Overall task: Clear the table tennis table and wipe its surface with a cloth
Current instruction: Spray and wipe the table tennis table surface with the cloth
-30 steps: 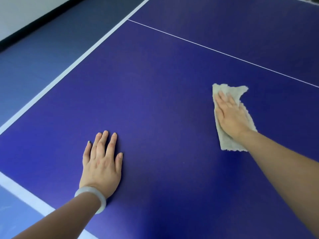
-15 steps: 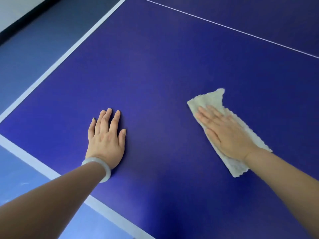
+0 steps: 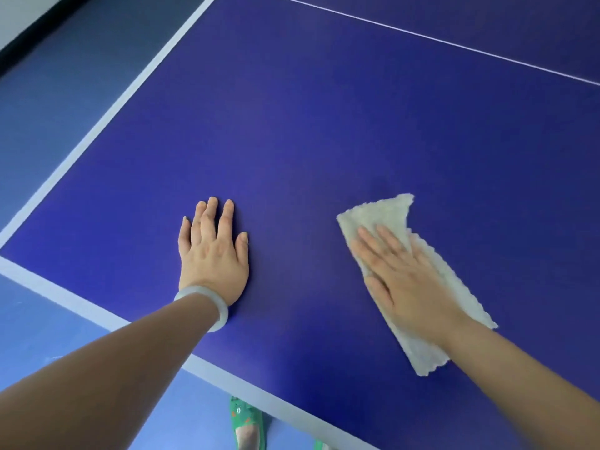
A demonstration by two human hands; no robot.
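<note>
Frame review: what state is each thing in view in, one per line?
left hand: fingers straight, resting flat on the table tennis table
right hand: fingers straight, pressing on the cloth
cloth: lying flat on the table, partly under the right hand
bracelet: on the left wrist

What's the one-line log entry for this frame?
phase: wipe | right hand: flat, pressing cloth | left hand: flat on table | grip: none, both open

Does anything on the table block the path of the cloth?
Nothing visible does. The right hand presses the pale beige cloth flat on the dark blue table; the left hand rests apart, to its left.
</note>
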